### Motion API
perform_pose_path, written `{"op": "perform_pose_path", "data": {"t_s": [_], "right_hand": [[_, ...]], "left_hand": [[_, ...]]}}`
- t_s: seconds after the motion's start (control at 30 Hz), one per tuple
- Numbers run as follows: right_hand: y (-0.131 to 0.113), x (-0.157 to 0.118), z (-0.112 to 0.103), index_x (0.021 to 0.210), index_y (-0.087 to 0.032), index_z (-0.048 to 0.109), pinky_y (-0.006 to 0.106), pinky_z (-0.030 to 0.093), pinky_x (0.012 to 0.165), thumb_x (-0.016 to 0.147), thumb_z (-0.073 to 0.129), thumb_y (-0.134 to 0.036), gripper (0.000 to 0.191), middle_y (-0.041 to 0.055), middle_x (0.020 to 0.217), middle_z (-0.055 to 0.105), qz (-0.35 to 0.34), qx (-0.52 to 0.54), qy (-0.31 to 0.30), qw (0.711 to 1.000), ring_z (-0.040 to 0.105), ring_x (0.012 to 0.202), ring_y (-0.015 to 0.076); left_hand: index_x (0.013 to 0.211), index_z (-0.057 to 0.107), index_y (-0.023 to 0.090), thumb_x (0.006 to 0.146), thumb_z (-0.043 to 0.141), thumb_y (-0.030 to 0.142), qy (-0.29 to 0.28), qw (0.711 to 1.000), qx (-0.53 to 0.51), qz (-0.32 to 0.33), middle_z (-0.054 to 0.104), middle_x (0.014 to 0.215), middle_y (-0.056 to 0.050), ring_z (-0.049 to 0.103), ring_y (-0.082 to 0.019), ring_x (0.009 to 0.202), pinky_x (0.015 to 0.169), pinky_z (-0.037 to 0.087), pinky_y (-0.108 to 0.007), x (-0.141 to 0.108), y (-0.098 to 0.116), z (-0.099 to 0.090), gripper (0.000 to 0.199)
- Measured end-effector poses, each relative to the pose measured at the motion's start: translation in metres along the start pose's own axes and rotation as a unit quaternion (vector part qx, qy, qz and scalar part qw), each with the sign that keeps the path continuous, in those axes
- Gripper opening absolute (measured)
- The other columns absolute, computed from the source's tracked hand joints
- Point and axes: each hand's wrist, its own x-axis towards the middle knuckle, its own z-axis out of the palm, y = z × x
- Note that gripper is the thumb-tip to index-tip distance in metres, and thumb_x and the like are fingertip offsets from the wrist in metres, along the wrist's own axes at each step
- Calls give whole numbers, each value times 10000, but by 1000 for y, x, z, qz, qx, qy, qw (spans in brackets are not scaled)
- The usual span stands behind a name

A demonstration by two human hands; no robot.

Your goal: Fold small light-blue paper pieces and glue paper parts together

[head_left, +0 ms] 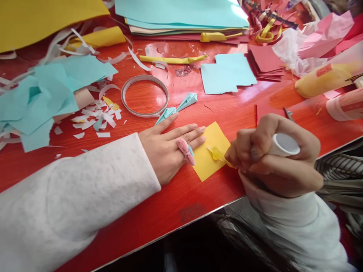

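Observation:
My left hand [172, 151] lies flat with fingers spread, its fingertips on the upper left edge of a yellow paper square [205, 168]. A fuzzy pink and blue ring [185, 152] is on one finger. In my closed right hand [272, 158] is a white-capped glue applicator [286, 144]; its shaft is hidden by the fingers. A translucent yellow tip [217, 153] shows beyond the fingers, against the paper. Beside my left thumb lies a folded light-blue paper piece [187, 101].
A tape roll [121, 94], light-blue scraps [42, 98] and white snippets [96, 119] lie left. Blue squares [227, 73], dark red squares [266, 62] and a paper stack [181, 17] are farther back. A yellow bottle [320, 79] lies right. The table's edge [170, 230] runs in front.

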Motion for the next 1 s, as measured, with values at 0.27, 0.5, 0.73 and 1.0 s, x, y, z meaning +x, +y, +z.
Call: {"op": "perform_pose_path", "data": {"t_s": [0.27, 0.5, 0.73, 1.0], "right_hand": [[-10, -1, -35, 613, -182, 373, 260, 329, 350, 443, 401, -49, 218, -24, 461, 428, 49, 79, -11, 996, 406, 352, 115], [-8, -9, -85, 591, -203, 306, 175, 387, 338, 489, 488, 20, 306, -66, 424, 343, 47, 247, 155, 955, 341, 336, 29], [-10, -10, -54, 719, -198, 456, 322, 577, 757, 826, 333, -104, 188, 55, 806, 584, 17, 435, 316, 843, 626, 787, 155], [21, -1, -81, 966, -155, 526, 171, 514, 942, 760, 634, -293, 270, -12, 986, 669, -43, 357, 69, 931, 604, 1003, 44]], "left_hand": [[1371, 325, 145, 920, 244, 200, -29, 1000, 7, 4, 289, 1441, -20, 310, -153, 1337, 1139, 175, -400, 0, -1, -5, 461], [1365, 331, 120, 924, 246, 203, 0, 1000, 6, 22, 321, 1433, -44, 321, -168, 1331, 1131, 190, -412, -2, -4, 2, 457], [1360, 340, 130, 937, 246, 226, 17, 1000, -10, 18, 336, 1428, -41, 321, -153, 1330, 1138, 176, -388, -2, -5, 5, 444], [1342, 386, 144, 939, 225, 236, 58, 998, -26, 9, 348, 1422, -20, 338, -154, 1320, 1139, 175, -384, -3, -5, 13, 443]]}}
